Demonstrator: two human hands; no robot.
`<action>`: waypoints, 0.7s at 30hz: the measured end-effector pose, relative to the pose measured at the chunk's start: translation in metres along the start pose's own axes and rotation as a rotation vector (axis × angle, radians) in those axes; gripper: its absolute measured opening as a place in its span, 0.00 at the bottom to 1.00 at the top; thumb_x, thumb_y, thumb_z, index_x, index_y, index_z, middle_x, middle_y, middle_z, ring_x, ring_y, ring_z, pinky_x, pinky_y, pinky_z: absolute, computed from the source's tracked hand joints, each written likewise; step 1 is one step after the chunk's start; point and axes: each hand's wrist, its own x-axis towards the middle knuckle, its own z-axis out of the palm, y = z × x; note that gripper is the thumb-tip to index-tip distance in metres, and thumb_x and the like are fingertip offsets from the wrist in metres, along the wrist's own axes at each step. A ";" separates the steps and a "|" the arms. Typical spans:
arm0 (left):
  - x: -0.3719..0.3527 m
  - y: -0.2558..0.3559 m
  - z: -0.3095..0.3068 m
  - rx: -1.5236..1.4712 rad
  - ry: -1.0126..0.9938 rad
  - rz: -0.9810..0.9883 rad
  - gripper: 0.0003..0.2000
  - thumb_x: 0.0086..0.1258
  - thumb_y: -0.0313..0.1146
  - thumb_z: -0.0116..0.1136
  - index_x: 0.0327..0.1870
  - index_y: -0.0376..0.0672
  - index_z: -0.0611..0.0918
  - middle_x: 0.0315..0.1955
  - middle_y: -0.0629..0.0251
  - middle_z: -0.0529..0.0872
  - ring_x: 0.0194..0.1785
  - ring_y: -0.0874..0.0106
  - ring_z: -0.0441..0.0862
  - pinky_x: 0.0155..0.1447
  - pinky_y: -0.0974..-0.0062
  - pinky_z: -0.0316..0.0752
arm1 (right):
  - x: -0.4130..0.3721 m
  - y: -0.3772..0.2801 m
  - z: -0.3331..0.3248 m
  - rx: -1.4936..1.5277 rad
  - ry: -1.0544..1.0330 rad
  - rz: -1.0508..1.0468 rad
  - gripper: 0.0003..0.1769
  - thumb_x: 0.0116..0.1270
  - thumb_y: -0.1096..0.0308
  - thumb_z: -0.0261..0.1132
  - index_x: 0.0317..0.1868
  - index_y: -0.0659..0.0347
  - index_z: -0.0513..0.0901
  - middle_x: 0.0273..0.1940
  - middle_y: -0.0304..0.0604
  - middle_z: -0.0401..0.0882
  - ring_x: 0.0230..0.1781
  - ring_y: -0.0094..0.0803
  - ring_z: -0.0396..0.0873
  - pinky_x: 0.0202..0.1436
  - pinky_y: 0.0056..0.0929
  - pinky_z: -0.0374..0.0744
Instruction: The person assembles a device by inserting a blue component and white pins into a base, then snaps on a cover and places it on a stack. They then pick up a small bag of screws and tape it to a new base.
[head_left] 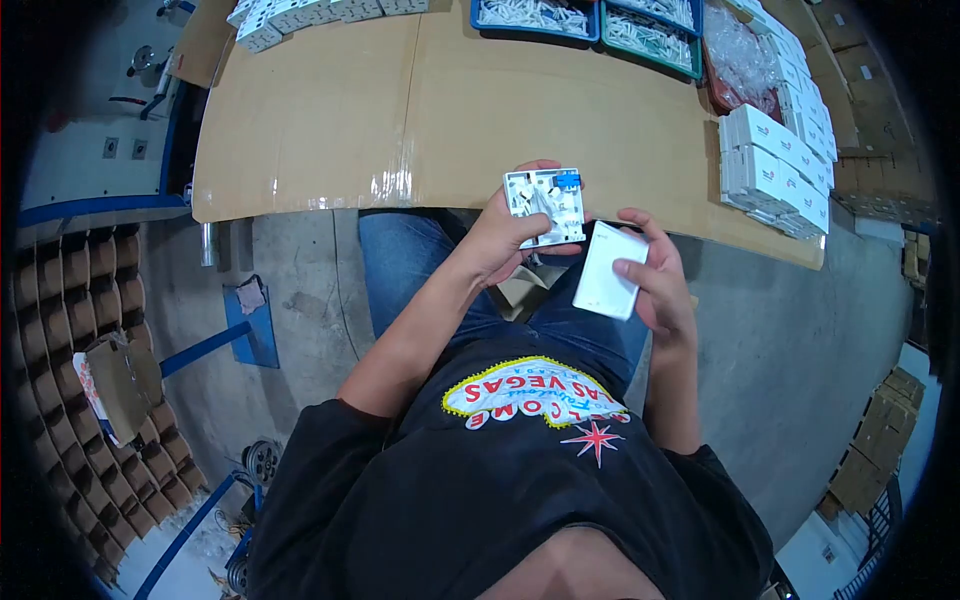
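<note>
Base (545, 207): white open housing with its inside facing up, held in the air just past the near tabletop edge, over the person's lap.
Floor (790, 340): grey concrete, showing below the tabletop on both sides of the person.
Tabletop (330, 110): covered in brown cardboard sheets, with a taped seam down the middle and mostly bare near the person.
Shirt (500, 470): black with a printed sign design, filling the lower middle of the view.
Carton (70, 290): brown cardboard with a grid of cells, on the floor at the far left.
Jeans (400, 260): blue, the knees tucked under the tabletop edge.
Boxes (775, 170): small white ones in stacked rows along the right end of the tabletop, with more at the far left corner.
Trays (535, 15): a blue one and a green one side by side at the far edge, both holding white parts.
Left hand (500, 240): wrapped around the base from below and the left, thumb on its near edge.
Right hand (665, 285): gripping the cover by its right side, fingers curled over the top.
Cover (610, 272): plain white lid, tilted, just right of and below the base; whether they touch I cannot tell.
Blue part (566, 180): small piece seated in the far right corner of the base.
</note>
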 end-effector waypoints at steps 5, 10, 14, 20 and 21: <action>-0.002 0.001 0.001 0.009 0.008 0.002 0.38 0.62 0.12 0.44 0.77 0.47 0.61 0.67 0.47 0.77 0.65 0.47 0.82 0.57 0.51 0.89 | 0.007 0.020 -0.042 0.264 0.160 -0.077 0.24 0.67 0.73 0.67 0.62 0.62 0.74 0.50 0.47 0.83 0.51 0.36 0.85 0.58 0.37 0.84; -0.002 0.001 -0.002 0.003 0.045 0.016 0.36 0.63 0.15 0.45 0.77 0.46 0.63 0.68 0.45 0.76 0.65 0.48 0.82 0.55 0.51 0.90 | 0.013 0.006 -0.026 0.460 0.161 -0.018 0.25 0.74 0.63 0.60 0.68 0.66 0.74 0.62 0.58 0.78 0.61 0.52 0.80 0.66 0.51 0.79; -0.001 -0.003 -0.010 0.047 0.036 0.011 0.29 0.72 0.27 0.45 0.77 0.45 0.64 0.68 0.43 0.76 0.65 0.45 0.81 0.57 0.47 0.88 | 0.024 0.000 -0.023 0.390 0.070 0.017 0.30 0.78 0.56 0.53 0.73 0.67 0.69 0.68 0.63 0.73 0.65 0.56 0.77 0.67 0.54 0.77; 0.000 -0.003 -0.016 -0.307 0.023 -0.160 0.32 0.81 0.54 0.31 0.76 0.43 0.67 0.67 0.42 0.77 0.65 0.40 0.80 0.66 0.38 0.78 | 0.032 -0.015 -0.012 0.440 -0.131 -0.060 0.38 0.80 0.46 0.40 0.77 0.68 0.64 0.73 0.69 0.67 0.68 0.56 0.76 0.70 0.55 0.74; 0.002 -0.005 -0.017 -0.305 0.031 -0.159 0.32 0.81 0.54 0.32 0.77 0.43 0.66 0.67 0.43 0.78 0.65 0.40 0.80 0.66 0.37 0.77 | 0.032 -0.016 -0.010 0.298 -0.081 -0.080 0.37 0.80 0.47 0.42 0.76 0.68 0.66 0.72 0.66 0.69 0.68 0.54 0.76 0.71 0.51 0.74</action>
